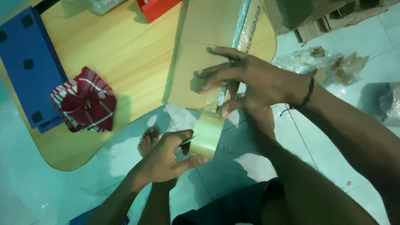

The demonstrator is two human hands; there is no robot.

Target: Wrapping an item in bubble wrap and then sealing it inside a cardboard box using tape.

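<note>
The left hand (168, 156) had its grip closed around a roll of clear packing tape (207, 135), thumb along the lower rim and fingers curled over the near side, with a thin dark blade-like tool (188, 141) pinched among those fingers; what the tool was could not be told for certain. The right hand (254, 79) lay flat and spread, holding nothing, its fingers pressing on a cardboard box (200, 54), its thumb pinning the tape strip (223, 98) at the box's near edge.

The roll hung just off that edge, over the floor, directly below the right thumb and touching distance from it. The strip ran from the roll up and away along the box's seam, its long axis nearly in line with the forearms. The left hand was the nearer to the roll, the right to the stuck end.

The tape looked glossy and yellowish, the cardboard matte brown and flat. The box rested on a pale wooden table (121, 54) with a rounded corner, beside a crumpled red-and-white checked cloth (85, 102) and a blue panel (29, 62). The floor (233, 154) was shiny pale tile.
</note>
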